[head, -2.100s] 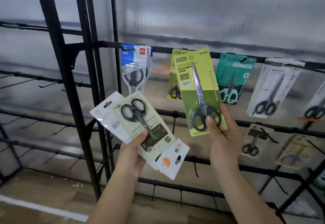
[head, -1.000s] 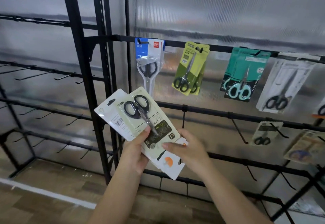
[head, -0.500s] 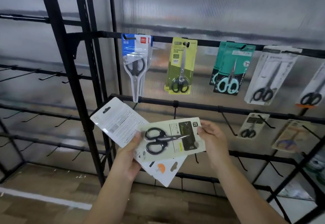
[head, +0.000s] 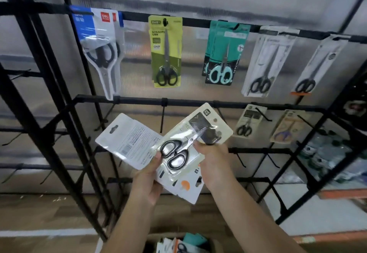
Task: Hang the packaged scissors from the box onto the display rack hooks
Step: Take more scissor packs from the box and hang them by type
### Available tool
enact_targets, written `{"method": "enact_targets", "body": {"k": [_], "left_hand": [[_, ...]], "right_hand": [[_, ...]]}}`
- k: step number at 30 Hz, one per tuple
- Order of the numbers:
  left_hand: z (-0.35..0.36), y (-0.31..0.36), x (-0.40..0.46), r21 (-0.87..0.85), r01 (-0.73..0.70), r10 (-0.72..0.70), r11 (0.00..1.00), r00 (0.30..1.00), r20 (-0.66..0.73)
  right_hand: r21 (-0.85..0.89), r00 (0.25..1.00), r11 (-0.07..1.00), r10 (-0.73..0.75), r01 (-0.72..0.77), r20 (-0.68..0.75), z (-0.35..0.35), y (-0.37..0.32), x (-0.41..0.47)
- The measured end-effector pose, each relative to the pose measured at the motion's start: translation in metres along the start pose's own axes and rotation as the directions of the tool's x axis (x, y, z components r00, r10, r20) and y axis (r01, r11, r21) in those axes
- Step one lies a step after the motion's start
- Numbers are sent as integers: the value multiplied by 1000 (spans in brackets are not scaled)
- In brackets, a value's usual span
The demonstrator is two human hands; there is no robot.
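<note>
Black-handled scissors in one cream blister pack [head: 198,133]: right hand [head: 210,153] pinches it; left hand [head: 151,175] grips three fanned white packs [head: 131,139].

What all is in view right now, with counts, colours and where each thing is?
Rack: one, black metal bars and hooks, across the view.
Blue-white packs: count unclear, top rail, far left.
Green packs: at least two, stacked, top rail.
Teal packs: at least two, top rail.
White packs: on two hooks, top rail, right.
Beige packs: two hooks, middle rail, right.
Cream pack: one, black-handled scissors, held in front.
Held stack: several, white, beneath the cream pack.
Box: one, brown, bottom edge, packs inside.
Left hand: grips the held stack.
Right hand: pinches the cream pack.
</note>
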State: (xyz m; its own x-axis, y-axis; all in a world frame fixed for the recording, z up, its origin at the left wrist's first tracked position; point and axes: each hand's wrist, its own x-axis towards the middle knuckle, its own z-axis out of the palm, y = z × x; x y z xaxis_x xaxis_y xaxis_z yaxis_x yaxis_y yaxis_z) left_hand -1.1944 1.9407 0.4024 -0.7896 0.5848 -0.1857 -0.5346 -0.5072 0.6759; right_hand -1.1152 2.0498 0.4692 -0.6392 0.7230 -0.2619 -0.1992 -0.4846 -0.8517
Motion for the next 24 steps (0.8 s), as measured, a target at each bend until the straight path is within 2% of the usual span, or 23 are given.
{"method": "enact_targets", "body": {"k": [4,6,9,11,15,19,24], "left_hand": [[19,-21,9,92,55,-56,994,998,13],[30,-30,16,89,34,-36,995,999,23],[49,-44,23,92,39,-40,995,999,18],[61,-54,26,117,62,-63,991,998,6],[83,-75,32,176,77,-72,981,997,-32],[105,-89,35,191,64,-54,980,997,-55],[118,-101,36,265,72,-51,962,995,-86]], "right_hand": [[-105,965,968,-238,227,-111,-41,-16,14],[-89,912,933,-359,348,-196,-72,-33,29],[-200,820,859,-510,471,-260,-122,-61,53],[-291,804,841,-530,456,-270,-156,-77,71],[-559,820,771,-511,305,-258,-203,-98,110],[-546,895,801,-404,246,-188,-227,-110,146],[-592,897,782,-385,193,-217,-245,-111,175]]}}
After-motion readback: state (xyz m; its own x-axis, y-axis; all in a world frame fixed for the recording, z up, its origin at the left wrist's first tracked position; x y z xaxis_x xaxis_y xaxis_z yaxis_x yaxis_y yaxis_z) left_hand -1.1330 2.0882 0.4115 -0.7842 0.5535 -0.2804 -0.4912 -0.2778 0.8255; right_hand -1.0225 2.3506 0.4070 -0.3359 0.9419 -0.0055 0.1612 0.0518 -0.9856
